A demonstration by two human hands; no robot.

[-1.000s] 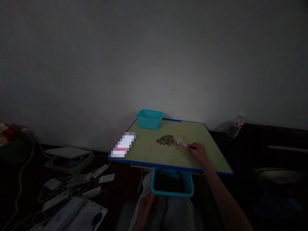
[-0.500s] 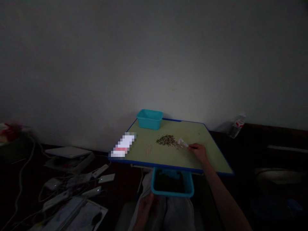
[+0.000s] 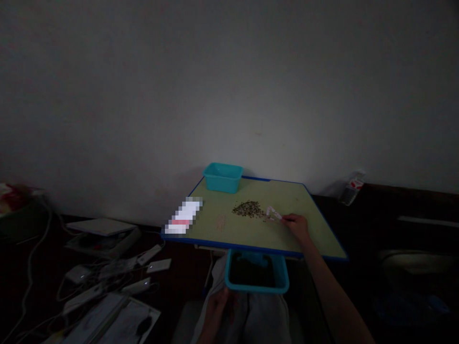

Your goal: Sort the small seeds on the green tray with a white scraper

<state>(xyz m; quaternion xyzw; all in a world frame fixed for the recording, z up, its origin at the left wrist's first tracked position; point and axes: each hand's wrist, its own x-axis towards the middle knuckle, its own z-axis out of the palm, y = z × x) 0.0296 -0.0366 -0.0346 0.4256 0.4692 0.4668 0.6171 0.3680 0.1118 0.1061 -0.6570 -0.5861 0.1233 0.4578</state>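
My right hand is closed on the handle of a small pale tool with a bent, open-looking end; its exact kind is unclear. The tool's end is at the right edge of a loose pile of small dark brown and pale seed-like bits on the pale yellow-green board of a small table. Left of the pile lies a thin scatter of light bits. My left hand rests low on my lap, beside the near left corner of a blue basin with dark contents. Its fingers are too dim to make out.
Another blue basin stands at the table's back left. A blurred-out bright phone-like object lies at the left edge. Chargers and cables crowd the lower left. A plastic bottle leans by the wall at right.
My right hand and the pale tool have shifted very slightly to the right. My left hand, the pile and both basins look unchanged.
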